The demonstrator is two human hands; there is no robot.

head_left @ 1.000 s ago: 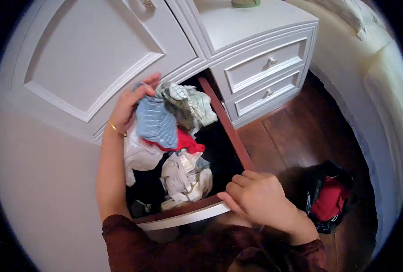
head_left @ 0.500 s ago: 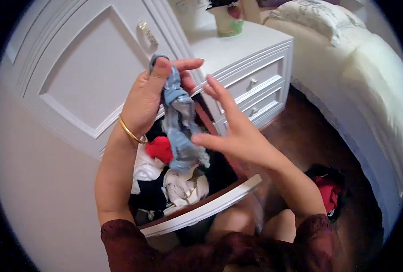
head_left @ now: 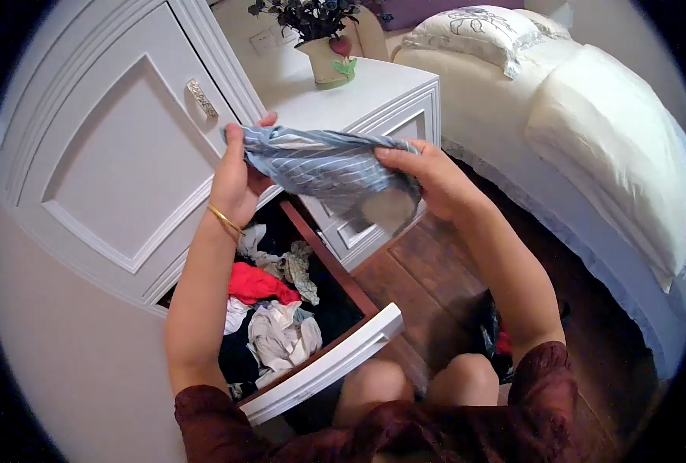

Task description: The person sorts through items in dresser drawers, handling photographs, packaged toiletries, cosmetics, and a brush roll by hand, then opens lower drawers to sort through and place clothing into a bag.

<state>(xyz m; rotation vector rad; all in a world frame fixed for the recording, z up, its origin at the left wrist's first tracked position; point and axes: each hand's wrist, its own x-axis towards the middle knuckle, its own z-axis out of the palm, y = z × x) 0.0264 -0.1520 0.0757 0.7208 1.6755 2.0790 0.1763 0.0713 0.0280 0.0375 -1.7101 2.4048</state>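
A light blue garment with white stripes (head_left: 320, 163) is stretched between my two hands above the open drawer (head_left: 331, 364). It looks like a small piece of clothing, but its exact kind is unclear; a beige patch shows at its lower right. My left hand (head_left: 239, 179), with a gold bangle at the wrist, pinches its left end. At the other end, my right hand (head_left: 443, 181) grips the edge between thumb and fingers. Below, the drawer holds a red garment (head_left: 259, 284), crumpled off-white cloth (head_left: 277, 336) and other white and dark pieces.
A white cabinet door (head_left: 131, 162) stands at the left. Behind the hands is a white nightstand (head_left: 374, 85) with a flower pot (head_left: 329, 63). The bed (head_left: 505, 100) fills the right side. A dark bundle (head_left: 485, 332) with some red lies on the wooden floor (head_left: 412, 278).
My right hand, open and apart before, has taken hold of the blue striped garment. The bunched cloth has been spread out sideways and raised off the drawer, and the view has shifted right.
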